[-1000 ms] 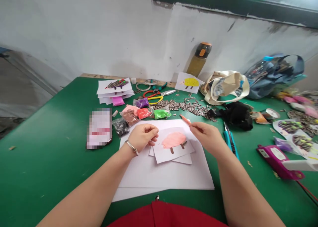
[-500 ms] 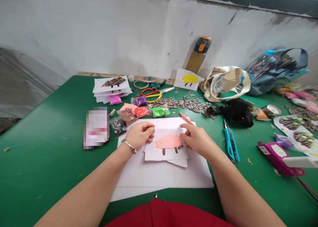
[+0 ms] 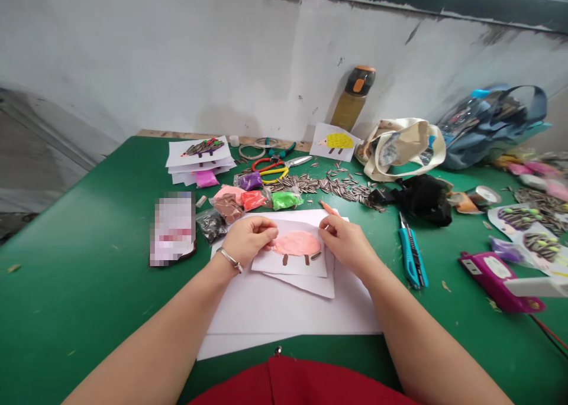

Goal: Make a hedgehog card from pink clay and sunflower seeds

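Note:
A small white card (image 3: 266, 264) bears a flat pink clay oval (image 3: 296, 243) with two brown clay legs and a seed near its right end. My left hand (image 3: 254, 237) pinches the card's left side, and my right hand (image 3: 345, 237) pinches its upper right edge. Another small card (image 3: 310, 285) lies under it, on top of large white sheets (image 3: 248, 313). An orange pencil (image 3: 328, 208) lies just beyond my right hand.
Clay packets (image 3: 284, 200), sunflower seeds (image 3: 346, 186) and scissors (image 3: 297, 162) lie beyond the sheets. A phone (image 3: 172, 230) is at the left, a blue cutter (image 3: 412, 254) at the right. Bags (image 3: 406, 151), a bottle (image 3: 352, 100) and finished cards (image 3: 199, 152) stand farther back.
The top card has shifted left and slightly up, showing more of the card beneath. My right hand has moved left and its fingers have closed on the card's edge.

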The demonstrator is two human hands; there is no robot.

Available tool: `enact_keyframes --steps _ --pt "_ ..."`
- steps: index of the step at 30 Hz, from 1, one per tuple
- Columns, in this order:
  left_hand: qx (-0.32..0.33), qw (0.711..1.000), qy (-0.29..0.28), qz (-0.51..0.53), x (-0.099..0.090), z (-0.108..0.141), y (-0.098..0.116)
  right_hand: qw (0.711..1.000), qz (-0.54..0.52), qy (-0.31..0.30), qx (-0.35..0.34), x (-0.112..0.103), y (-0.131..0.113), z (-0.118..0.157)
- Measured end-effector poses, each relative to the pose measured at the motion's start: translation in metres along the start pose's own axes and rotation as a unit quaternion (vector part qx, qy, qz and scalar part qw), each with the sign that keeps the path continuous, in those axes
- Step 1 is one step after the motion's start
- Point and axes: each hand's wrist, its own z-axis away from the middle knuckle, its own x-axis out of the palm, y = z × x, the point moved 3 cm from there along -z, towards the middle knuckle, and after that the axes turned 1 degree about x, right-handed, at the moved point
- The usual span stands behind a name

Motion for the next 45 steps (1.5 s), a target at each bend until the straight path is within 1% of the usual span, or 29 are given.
enact_keyframes --steps 3,7,12,15,21,26,28,33,35,37,41,45 --pt "-0.011 1.000 0.006 0.023 -0.0020 -0.0014 -0.0007 0.999 -0.016 0.034 0.017 0.0001 0.0030 -0.0017" --pt "0.000 0.999 0.008 0.032 -0.0045 -0.0030 -0.0018 0.997 -0.025 0.070 0.005 -0.0017 0.0021 -0.0006" --pt "-0.003 1.000 0.002 -0.012 -0.0050 -0.0007 0.0000 0.999 -0.013 0.047 -0.022 0.0000 -0.0014 0.0010" --pt "-0.009 1.000 0.001 -0.022 -0.0041 0.0018 0.0014 0.999 -0.010 0.038 -0.016 0.0016 -0.0008 0.0002" --pt "0.009 0.999 -0.002 0.048 -0.0014 0.0034 0.0027 1.000 -0.004 0.031 -0.003 0.0043 0.0033 -0.0031" --pt "0.021 0.998 -0.021 0.046 -0.0018 0.0024 0.0029 1.000 -0.007 0.025 -0.009 0.0052 0.0049 -0.0043" --pt "0.016 0.998 -0.024 0.061 -0.0024 0.0017 0.0012 1.000 -0.007 0.023 -0.013 0.0054 0.0047 -0.0044" --pt "-0.015 0.988 -0.028 0.152 -0.0030 0.0018 -0.0027 1.000 0.002 0.012 -0.004 0.0059 0.0038 -0.0043" --pt "-0.018 0.985 -0.032 0.169 -0.0031 0.0024 -0.0018 1.000 0.004 0.009 -0.003 0.0059 0.0035 -0.0043" --pt "-0.016 0.986 -0.037 0.162 -0.0035 0.0028 -0.0003 1.000 0.006 0.008 -0.003 0.0058 0.0034 -0.0044" --pt "-0.004 0.993 -0.049 0.108 -0.0042 0.0020 0.0013 1.000 0.010 0.009 -0.008 0.0055 0.0037 -0.0047" --pt "0.007 0.994 -0.044 0.095 -0.0049 0.0009 0.0001 1.000 0.012 0.009 -0.009 0.0053 0.0040 -0.0044"
